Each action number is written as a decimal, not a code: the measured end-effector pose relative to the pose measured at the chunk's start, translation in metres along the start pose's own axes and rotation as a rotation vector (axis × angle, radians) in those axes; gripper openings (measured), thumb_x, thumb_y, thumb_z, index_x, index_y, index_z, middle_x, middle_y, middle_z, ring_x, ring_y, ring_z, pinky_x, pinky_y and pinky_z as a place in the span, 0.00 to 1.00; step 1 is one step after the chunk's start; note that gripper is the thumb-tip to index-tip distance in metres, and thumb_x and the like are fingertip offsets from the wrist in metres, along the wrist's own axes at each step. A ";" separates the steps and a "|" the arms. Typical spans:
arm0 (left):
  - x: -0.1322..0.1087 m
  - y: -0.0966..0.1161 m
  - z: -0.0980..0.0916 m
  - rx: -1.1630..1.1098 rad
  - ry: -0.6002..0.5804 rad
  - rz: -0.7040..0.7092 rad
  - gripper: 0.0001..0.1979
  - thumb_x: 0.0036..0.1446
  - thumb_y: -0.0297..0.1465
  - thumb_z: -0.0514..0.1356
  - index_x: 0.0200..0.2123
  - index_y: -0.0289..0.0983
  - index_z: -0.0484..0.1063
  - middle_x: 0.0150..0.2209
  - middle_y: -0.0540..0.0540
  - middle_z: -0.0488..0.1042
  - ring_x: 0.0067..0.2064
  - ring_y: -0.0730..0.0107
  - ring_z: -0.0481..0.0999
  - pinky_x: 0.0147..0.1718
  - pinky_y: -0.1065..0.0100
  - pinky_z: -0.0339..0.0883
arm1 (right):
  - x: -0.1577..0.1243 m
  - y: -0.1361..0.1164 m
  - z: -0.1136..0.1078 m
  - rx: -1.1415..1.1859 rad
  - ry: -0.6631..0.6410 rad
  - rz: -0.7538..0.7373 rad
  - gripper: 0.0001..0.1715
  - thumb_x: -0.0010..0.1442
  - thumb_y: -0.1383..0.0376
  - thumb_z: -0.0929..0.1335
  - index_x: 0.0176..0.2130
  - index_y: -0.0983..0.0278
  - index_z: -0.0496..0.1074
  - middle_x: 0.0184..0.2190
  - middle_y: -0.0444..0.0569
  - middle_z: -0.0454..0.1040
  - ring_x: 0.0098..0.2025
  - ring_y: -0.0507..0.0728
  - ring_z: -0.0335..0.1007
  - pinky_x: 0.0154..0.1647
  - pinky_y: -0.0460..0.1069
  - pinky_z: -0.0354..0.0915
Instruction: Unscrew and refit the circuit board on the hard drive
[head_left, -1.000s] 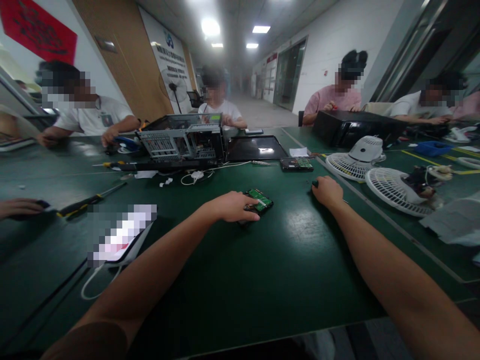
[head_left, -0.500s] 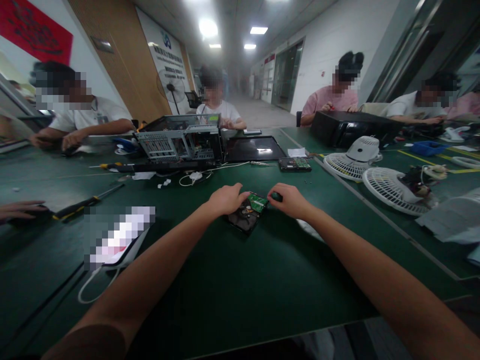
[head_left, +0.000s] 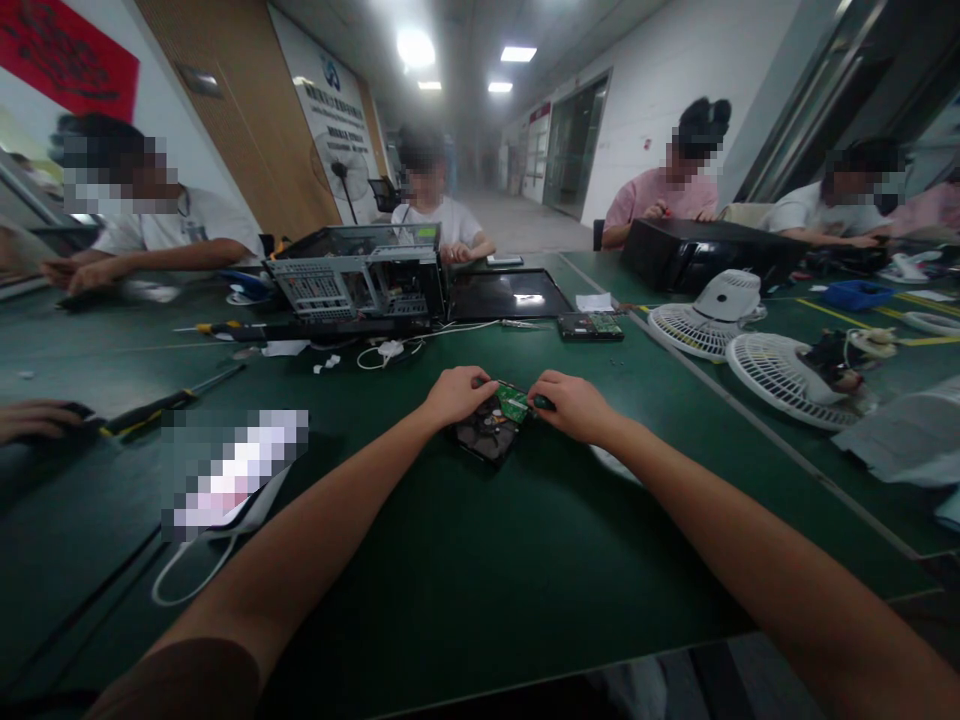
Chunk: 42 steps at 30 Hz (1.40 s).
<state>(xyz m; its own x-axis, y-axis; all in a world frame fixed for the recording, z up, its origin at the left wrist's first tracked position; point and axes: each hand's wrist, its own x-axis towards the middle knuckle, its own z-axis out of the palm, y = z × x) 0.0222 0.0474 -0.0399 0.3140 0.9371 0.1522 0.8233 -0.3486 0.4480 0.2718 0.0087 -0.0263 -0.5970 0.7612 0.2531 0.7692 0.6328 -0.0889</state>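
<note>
A hard drive (head_left: 486, 436) with a green circuit board (head_left: 513, 402) on its upper part lies on the green table in front of me. My left hand (head_left: 459, 394) grips the drive's upper left edge, its thumb resting near the board. Closed around the dark handle of a small screwdriver (head_left: 543, 402), my right hand (head_left: 574, 405) is at the right edge of the board. The tool's tip is too small to make out.
An open computer case (head_left: 352, 285) and a dark flat panel (head_left: 510, 294) stand farther back, with another drive (head_left: 590, 326) nearby. Fan parts (head_left: 772, 375) lie right; a phone (head_left: 240, 475) and a long screwdriver (head_left: 172, 402) left. Several people sit around the table.
My right hand has shifted slightly left with the screwdriver, closer over the circuit board. My left hand has moved slightly right along the drive.
</note>
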 end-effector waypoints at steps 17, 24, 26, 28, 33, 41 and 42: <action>-0.001 -0.005 0.003 -0.030 -0.011 -0.049 0.20 0.64 0.48 0.58 0.48 0.40 0.80 0.42 0.43 0.81 0.43 0.58 0.79 0.42 0.63 0.70 | -0.001 0.000 -0.016 0.106 0.134 0.104 0.08 0.63 0.64 0.68 0.39 0.61 0.78 0.38 0.50 0.80 0.41 0.59 0.76 0.43 0.50 0.66; -0.003 0.002 0.000 -0.063 -0.066 -0.053 0.24 0.65 0.45 0.57 0.58 0.39 0.75 0.46 0.42 0.80 0.45 0.57 0.79 0.44 0.64 0.69 | 0.000 0.008 -0.008 0.703 -0.050 0.482 0.07 0.59 0.65 0.69 0.38 0.63 0.76 0.18 0.42 0.73 0.18 0.52 0.67 0.18 0.45 0.58; -0.004 0.004 0.001 -0.067 -0.075 -0.056 0.23 0.66 0.44 0.57 0.58 0.39 0.75 0.46 0.42 0.80 0.46 0.58 0.79 0.44 0.65 0.69 | 0.002 0.009 -0.006 0.890 -0.076 0.556 0.08 0.58 0.67 0.69 0.40 0.66 0.75 0.24 0.46 0.77 0.17 0.50 0.66 0.13 0.44 0.53; -0.004 0.005 0.002 -0.067 -0.074 -0.072 0.22 0.66 0.43 0.58 0.58 0.39 0.75 0.44 0.42 0.81 0.45 0.59 0.80 0.43 0.67 0.69 | 0.003 0.012 -0.004 1.022 -0.077 0.618 0.09 0.58 0.68 0.69 0.41 0.67 0.74 0.31 0.51 0.80 0.18 0.48 0.66 0.11 0.43 0.51; -0.009 0.013 0.002 -0.207 -0.150 -0.197 0.22 0.66 0.44 0.58 0.57 0.38 0.72 0.32 0.46 0.79 0.26 0.66 0.78 0.25 0.70 0.67 | 0.005 0.019 -0.003 1.126 -0.050 0.697 0.07 0.59 0.69 0.70 0.40 0.68 0.72 0.34 0.55 0.80 0.18 0.47 0.66 0.11 0.42 0.52; -0.008 0.010 0.006 -0.448 -0.259 -0.233 0.15 0.72 0.41 0.49 0.44 0.36 0.68 0.24 0.49 0.73 0.19 0.71 0.75 0.16 0.74 0.61 | 0.001 0.026 -0.006 1.212 0.002 0.685 0.11 0.59 0.62 0.73 0.40 0.66 0.74 0.37 0.54 0.79 0.19 0.46 0.62 0.12 0.41 0.49; -0.007 0.008 0.007 -0.448 -0.249 -0.225 0.15 0.72 0.40 0.48 0.42 0.36 0.68 0.24 0.49 0.74 0.19 0.72 0.74 0.15 0.75 0.59 | 0.001 0.028 -0.007 1.232 0.029 0.681 0.12 0.58 0.61 0.74 0.40 0.65 0.75 0.37 0.53 0.79 0.20 0.46 0.62 0.12 0.41 0.49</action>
<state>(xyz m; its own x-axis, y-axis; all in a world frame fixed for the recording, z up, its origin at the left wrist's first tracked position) 0.0294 0.0383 -0.0434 0.3010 0.9367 -0.1791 0.6187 -0.0489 0.7841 0.2942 0.0265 -0.0216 -0.1768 0.9707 -0.1625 0.2023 -0.1257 -0.9712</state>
